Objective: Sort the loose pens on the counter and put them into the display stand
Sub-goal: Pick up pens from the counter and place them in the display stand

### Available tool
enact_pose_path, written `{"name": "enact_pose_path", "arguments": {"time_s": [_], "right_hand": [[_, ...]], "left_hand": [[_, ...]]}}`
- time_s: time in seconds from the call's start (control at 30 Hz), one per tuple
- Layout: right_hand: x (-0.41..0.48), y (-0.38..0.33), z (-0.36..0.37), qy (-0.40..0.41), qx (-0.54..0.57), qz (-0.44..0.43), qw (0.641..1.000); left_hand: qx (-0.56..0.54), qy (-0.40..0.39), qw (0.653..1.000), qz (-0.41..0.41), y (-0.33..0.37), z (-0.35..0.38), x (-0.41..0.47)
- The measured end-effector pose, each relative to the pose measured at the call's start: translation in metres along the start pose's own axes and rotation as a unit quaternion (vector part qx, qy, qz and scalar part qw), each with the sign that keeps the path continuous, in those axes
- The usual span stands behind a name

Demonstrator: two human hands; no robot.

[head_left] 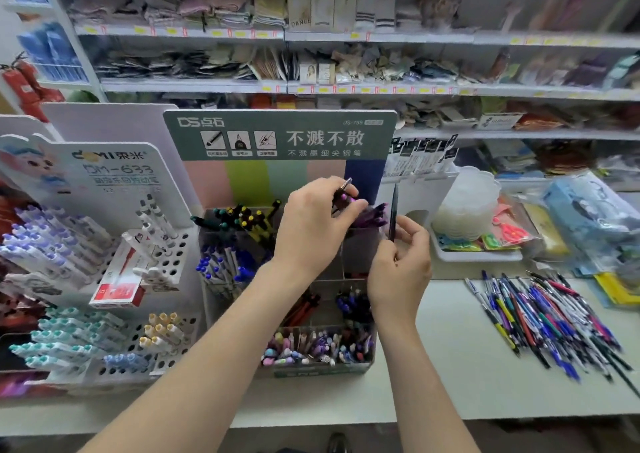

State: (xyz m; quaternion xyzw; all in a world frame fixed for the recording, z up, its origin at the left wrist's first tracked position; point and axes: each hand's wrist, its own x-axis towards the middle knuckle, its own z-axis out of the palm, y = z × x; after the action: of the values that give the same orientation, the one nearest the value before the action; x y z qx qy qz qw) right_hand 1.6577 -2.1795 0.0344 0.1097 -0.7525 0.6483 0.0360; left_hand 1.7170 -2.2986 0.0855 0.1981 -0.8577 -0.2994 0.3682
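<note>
Left hand point(315, 224) raised over the back right compartments of the display stand point(277, 134), forearm stretched in from the near edge of the counter point(450, 366), back of the hand toward the camera, fingers and thumb curled round a purple pen point(343, 196). Right hand point(401, 265) lower and just to the right, at the stand's right wall, thumb and forefinger pinched on the lower end of a dark pen point(393, 210), other fingers loosely bent. Hands near each other, apart.

Most of the purple pen buried under the left fingers, with only the metal tip and a short bit of barrel showing. Middle compartments covered by the left wrist and the right hand. Lower end of the dark pen lost in the pinch. Loose pens point(547, 317) smeared by blur, hard to tell one from another, heap cut off at the picture's right side. Both forearms cut off at the bottom.

Purple pen tilted, long axis from lower left to upper right, metal tip up and away. Dark pen nearly upright, long axis vertical, over the stand's back right corner, just beside the purple pens point(375, 215) standing in that compartment. Stand at the back of the counter near its middle. Loose pens heaped toward the counter's right edge, well apart from the stand, mostly lying from back left to front right.
</note>
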Motion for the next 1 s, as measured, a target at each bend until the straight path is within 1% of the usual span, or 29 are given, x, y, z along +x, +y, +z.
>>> {"name": "enact_pose_path", "arguments": {"time_s": [0.07, 0.13, 0.17, 0.27, 0.33, 0.4, 0.47, 0.53, 0.6, 0.7, 0.8, 0.87, 0.93, 1.0], "right_hand": [[0.002, 0.002, -0.003, 0.009, -0.019, -0.026, 0.999], [0.002, 0.004, -0.005, 0.030, -0.019, -0.052, 0.998], [0.002, 0.003, -0.006, 0.038, -0.005, -0.056, 0.998], [-0.002, -0.001, -0.009, 0.055, 0.066, -0.059, 0.995], [-0.003, -0.002, -0.010, 0.061, 0.099, -0.076, 0.990], [-0.006, -0.004, -0.009, 0.063, 0.095, -0.113, 0.987], [-0.010, -0.005, -0.007, 0.057, 0.098, -0.148, 0.982], [-0.017, -0.006, -0.001, 0.043, 0.114, -0.166, 0.979], [-0.025, -0.007, 0.007, 0.010, 0.115, -0.183, 0.976], [-0.036, -0.005, 0.019, -0.072, 0.079, -0.208, 0.972], [-0.042, 0.002, 0.031, -0.157, 0.030, -0.229, 0.960], [-0.045, 0.008, 0.040, -0.182, 0.003, -0.260, 0.948], [-0.047, 0.016, 0.049, -0.185, -0.036, -0.300, 0.935], [-0.048, 0.029, 0.055, -0.201, -0.091, -0.317, 0.922]], "left_hand": [[0.092, -0.044, 0.995, 0.009, -0.001, 0.009, 0.007], [0.201, -0.090, 0.975, 0.022, 0.001, 0.018, 0.011], [0.236, -0.114, 0.965, 0.022, 0.002, 0.021, 0.013], [0.270, -0.185, 0.945, -0.013, 0.000, 0.031, 0.017], [0.242, -0.192, 0.951, -0.025, -0.002, 0.028, 0.013], [0.175, -0.128, 0.976, -0.030, -0.003, 0.015, 0.004], [0.090, -0.054, 0.992, -0.068, -0.004, 0.001, -0.008], [-0.004, -0.019, 0.993, -0.121, -0.009, -0.010, -0.020], [-0.060, 0.006, 0.988, -0.141, -0.021, -0.017, -0.031], [-0.072, 0.056, 0.984, -0.154, -0.039, -0.029, -0.045], [-0.089, 0.124, 0.969, -0.193, -0.054, -0.040, -0.056], [-0.113, 0.154, 0.956, -0.222, -0.064, -0.050, -0.061], [-0.099, 0.156, 0.957, -0.225, -0.071, -0.060, -0.064], [-0.094, 0.150, 0.959, -0.222, -0.074, -0.066, -0.067]]}}
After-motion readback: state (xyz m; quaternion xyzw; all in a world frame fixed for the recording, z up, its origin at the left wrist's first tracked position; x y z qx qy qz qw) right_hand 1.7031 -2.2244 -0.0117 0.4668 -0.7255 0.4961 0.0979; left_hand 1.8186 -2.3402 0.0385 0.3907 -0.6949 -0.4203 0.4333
